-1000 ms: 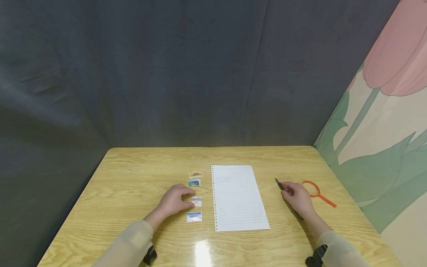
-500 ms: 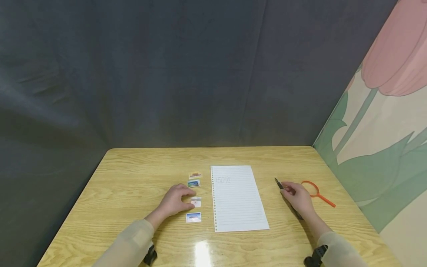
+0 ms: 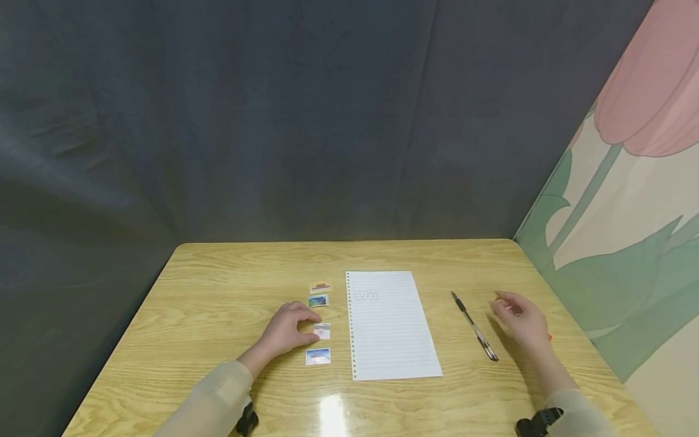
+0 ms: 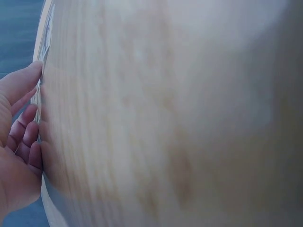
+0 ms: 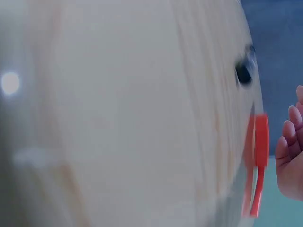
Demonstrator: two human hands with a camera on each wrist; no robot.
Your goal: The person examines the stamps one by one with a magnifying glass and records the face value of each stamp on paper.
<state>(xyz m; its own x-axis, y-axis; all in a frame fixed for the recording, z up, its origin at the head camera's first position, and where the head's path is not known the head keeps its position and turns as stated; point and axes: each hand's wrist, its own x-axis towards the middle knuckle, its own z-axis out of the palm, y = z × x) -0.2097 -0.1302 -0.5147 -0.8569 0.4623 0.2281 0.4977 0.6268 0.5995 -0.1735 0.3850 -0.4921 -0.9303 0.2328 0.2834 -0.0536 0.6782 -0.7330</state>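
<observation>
My left hand [image 3: 285, 328] rests on the table with thumb and index finger spread around a pale stamp [image 3: 323, 331], the thumb at its left edge. Below it lies a blue stamp [image 3: 318, 356]. A green-blue stamp [image 3: 318, 300] and a yellowish stamp [image 3: 320, 286] are above. At the right, my right hand [image 3: 521, 318] hovers over the orange magnifying glass [image 5: 261, 142], hiding most of it in the head view. Its fingers are loosely bent, and the right wrist view shows them apart from the magnifying glass. A black pen [image 3: 474, 326] lies left of that hand.
A lined sheet of paper [image 3: 390, 334] with punched holes and handwriting near its top lies between the stamps and the pen. The wooden table [image 3: 218, 273] meets a dark curtain [image 3: 306, 133] at the back and a flower-painted wall [image 3: 628, 255] at the right.
My right hand has let go of the pen and moved right, over the magnifying glass. The pen stays on the table. My left hand has stayed beside the pale stamp.
</observation>
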